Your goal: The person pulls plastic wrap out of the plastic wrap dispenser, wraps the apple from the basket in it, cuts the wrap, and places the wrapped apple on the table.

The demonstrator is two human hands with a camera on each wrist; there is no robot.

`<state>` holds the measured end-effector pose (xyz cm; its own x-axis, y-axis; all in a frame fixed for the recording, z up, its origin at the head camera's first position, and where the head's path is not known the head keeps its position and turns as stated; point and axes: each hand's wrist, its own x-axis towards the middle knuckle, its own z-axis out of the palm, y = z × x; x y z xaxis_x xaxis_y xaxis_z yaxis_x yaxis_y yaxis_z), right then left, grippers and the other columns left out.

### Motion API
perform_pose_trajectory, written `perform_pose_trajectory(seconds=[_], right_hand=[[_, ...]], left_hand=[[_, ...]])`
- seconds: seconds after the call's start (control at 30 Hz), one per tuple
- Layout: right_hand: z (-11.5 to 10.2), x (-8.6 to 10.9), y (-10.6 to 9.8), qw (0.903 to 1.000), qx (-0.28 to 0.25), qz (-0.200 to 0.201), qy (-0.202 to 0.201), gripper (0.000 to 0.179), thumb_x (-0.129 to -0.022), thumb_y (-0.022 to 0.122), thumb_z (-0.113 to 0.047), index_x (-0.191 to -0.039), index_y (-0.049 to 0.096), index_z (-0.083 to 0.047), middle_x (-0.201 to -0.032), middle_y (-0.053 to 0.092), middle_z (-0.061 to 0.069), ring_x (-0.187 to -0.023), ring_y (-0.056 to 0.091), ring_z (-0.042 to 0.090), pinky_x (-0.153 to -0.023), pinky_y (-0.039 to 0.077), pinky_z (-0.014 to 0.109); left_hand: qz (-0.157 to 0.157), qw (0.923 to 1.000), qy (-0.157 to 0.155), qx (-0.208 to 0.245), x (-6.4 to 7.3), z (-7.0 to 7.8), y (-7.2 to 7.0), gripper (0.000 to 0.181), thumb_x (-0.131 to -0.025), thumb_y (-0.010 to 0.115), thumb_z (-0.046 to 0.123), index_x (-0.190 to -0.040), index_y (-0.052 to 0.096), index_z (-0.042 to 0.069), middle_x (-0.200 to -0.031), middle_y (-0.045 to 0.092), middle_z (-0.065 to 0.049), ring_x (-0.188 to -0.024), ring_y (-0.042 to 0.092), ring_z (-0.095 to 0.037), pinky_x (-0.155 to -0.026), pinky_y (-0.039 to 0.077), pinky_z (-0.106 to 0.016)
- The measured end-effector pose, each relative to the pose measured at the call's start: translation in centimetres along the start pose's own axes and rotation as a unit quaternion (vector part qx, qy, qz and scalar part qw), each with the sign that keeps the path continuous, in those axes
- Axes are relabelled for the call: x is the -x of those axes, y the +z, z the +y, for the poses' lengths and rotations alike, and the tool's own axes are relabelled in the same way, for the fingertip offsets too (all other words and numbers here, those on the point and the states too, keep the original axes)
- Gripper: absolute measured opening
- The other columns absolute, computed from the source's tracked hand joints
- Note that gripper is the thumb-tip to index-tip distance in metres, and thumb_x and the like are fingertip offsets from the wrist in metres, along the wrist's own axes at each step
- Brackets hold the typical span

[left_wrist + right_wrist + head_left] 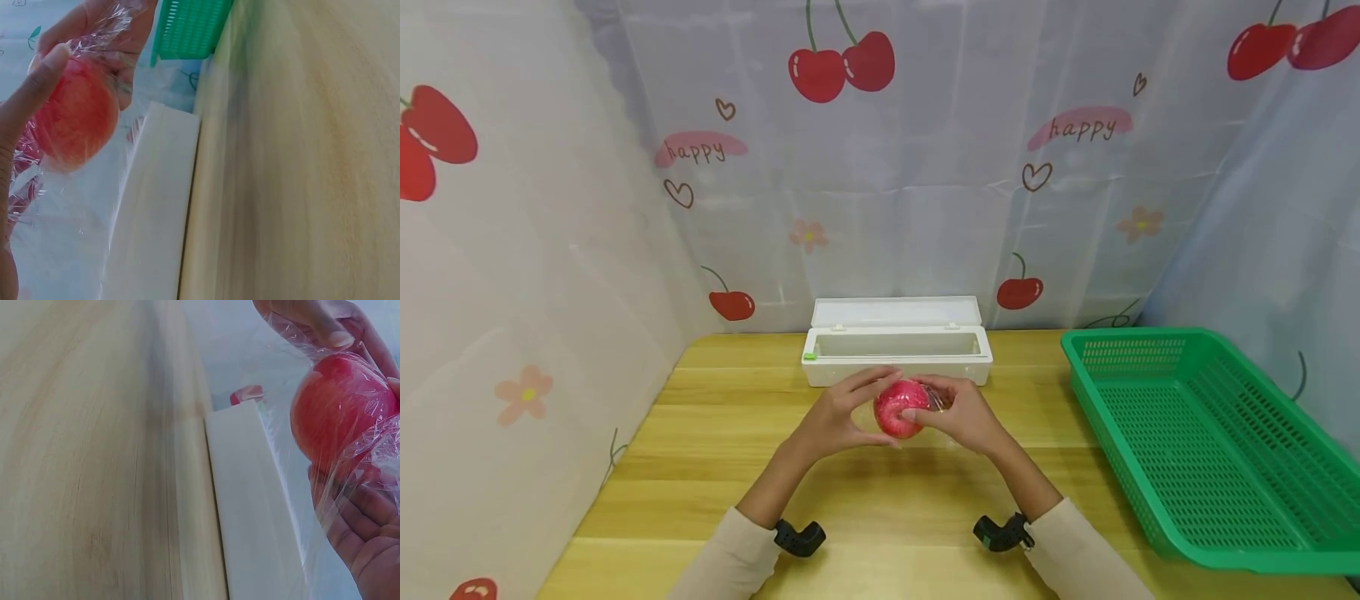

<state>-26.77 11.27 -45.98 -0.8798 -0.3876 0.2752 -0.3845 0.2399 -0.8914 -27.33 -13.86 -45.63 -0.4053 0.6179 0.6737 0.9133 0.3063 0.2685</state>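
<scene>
A red apple (897,408) is held up in front of a white box, with clear cling film (375,450) wrinkled around it. My left hand (837,417) spans it from the left, fingertips at its top and thumb along its underside. From the other side my right hand (964,414) grips it, thumb pressed on the near face and fingers curled behind. Bunched film (936,398) shows by the right fingers. In the left wrist view the apple (78,115) appears between both hands, film gathered at its two ends.
Behind the hands stands the white lidded box (898,371), its lid raised and a small green piece (809,357) at its left corner. A green plastic basket (1138,467) sits on the right of the wooden table (700,467). Cherry-printed curtains (925,167) enclose the table.
</scene>
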Motion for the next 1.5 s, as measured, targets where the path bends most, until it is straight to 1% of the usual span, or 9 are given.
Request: perform_pose_trajectory(seconds=[0.13,0.27,0.67,0.97,1.03,1.17,1.3,1.4,1.5], right_hand=[[-0.2,-0.2,-0.1,0.9999,-0.008,0.001,0.008,0.052,-0.084,0.085,-0.036,-0.129,0.070,-0.014,-0.116,0.073,0.002,-0.100,0.069,0.022,-0.080,0.061,0.031],[-0.2,-0.3,0.0,0.9998,-0.019,-0.001,0.010,0.050,-0.086,0.084,-0.032,-0.129,0.070,-0.011,-0.116,0.073,0.005,-0.101,0.068,0.023,-0.080,0.061,0.030],[-0.1,0.0,-0.2,0.9997,-0.021,-0.003,0.015,0.045,-0.088,0.082,-0.029,-0.126,0.071,-0.009,-0.116,0.073,0.006,-0.099,0.066,0.025,-0.079,0.061,0.030],[-0.2,-0.1,-0.1,0.9990,-0.026,-0.021,0.031,0.044,-0.090,0.079,-0.033,-0.126,0.070,-0.008,-0.113,0.073,0.004,-0.099,0.065,0.023,-0.084,0.059,0.036],[-0.3,-0.1,-0.2,0.9991,-0.016,-0.026,0.031,0.043,-0.091,0.078,-0.034,-0.125,0.070,-0.010,-0.113,0.073,0.002,-0.100,0.063,0.023,-0.083,0.058,0.033],[-0.3,-0.2,-0.6,0.9992,0.007,-0.035,0.020,0.037,-0.091,0.077,-0.035,-0.121,0.073,-0.013,-0.111,0.072,0.001,-0.095,0.062,0.023,-0.079,0.058,0.036],[-0.3,-0.2,-0.9,0.9989,0.037,-0.030,-0.002,0.035,-0.090,0.078,-0.036,-0.119,0.075,-0.017,-0.115,0.070,-0.001,-0.106,0.060,0.023,-0.089,0.056,0.042],[-0.4,-0.1,-1.0,0.9988,0.042,-0.021,-0.016,0.042,-0.089,0.079,-0.035,-0.125,0.072,-0.016,-0.125,0.068,0.002,-0.117,0.059,0.025,-0.100,0.051,0.049],[-0.5,0.0,-1.0,0.9985,0.034,-0.010,-0.041,0.049,-0.089,0.079,-0.031,-0.133,0.067,-0.014,-0.134,0.065,0.007,-0.122,0.059,0.031,-0.104,0.047,0.057]], left_hand=[[-0.007,0.9998,0.014,-0.009,-0.2,0.0,0.1,0.098,-0.062,0.099,0.027,-0.147,0.054,0.008,-0.147,0.052,-0.010,-0.132,0.055,-0.025,-0.104,0.049,-0.030],[-0.007,0.9998,0.011,-0.017,-0.1,0.0,0.1,0.095,-0.062,0.100,0.019,-0.145,0.055,0.008,-0.145,0.054,-0.011,-0.130,0.056,-0.025,-0.101,0.051,-0.030],[-0.011,0.9998,0.005,-0.018,0.5,-0.2,0.9,0.092,-0.067,0.097,0.019,-0.147,0.053,0.008,-0.146,0.054,-0.011,-0.127,0.059,-0.026,-0.099,0.052,-0.029],[0.016,0.9984,-0.031,0.043,0.6,-0.4,1.2,0.088,-0.060,0.100,0.012,-0.139,0.060,0.007,-0.137,0.061,-0.012,-0.125,0.060,-0.027,-0.099,0.054,-0.035],[0.016,0.9979,-0.037,0.050,0.6,-0.4,1.1,0.087,-0.060,0.100,0.013,-0.138,0.061,0.008,-0.136,0.061,-0.011,-0.124,0.061,-0.027,-0.098,0.054,-0.035],[0.011,0.9978,-0.038,0.054,0.5,-0.3,1.0,0.086,-0.061,0.100,0.017,-0.138,0.062,0.009,-0.134,0.062,-0.010,-0.123,0.061,-0.026,-0.099,0.054,-0.036],[0.007,0.9979,-0.041,0.050,0.4,-0.2,1.0,0.087,-0.060,0.101,0.016,-0.137,0.062,0.009,-0.133,0.063,-0.010,-0.122,0.062,-0.026,-0.099,0.054,-0.036],[0.004,0.9974,-0.051,0.050,0.4,-0.1,1.0,0.088,-0.059,0.101,0.016,-0.137,0.062,0.010,-0.133,0.064,-0.008,-0.122,0.062,-0.024,-0.099,0.054,-0.036],[-0.001,0.9962,-0.065,0.059,0.4,0.0,1.0,0.088,-0.059,0.101,0.017,-0.138,0.062,0.010,-0.134,0.064,-0.006,-0.123,0.061,-0.023,-0.100,0.053,-0.036]])
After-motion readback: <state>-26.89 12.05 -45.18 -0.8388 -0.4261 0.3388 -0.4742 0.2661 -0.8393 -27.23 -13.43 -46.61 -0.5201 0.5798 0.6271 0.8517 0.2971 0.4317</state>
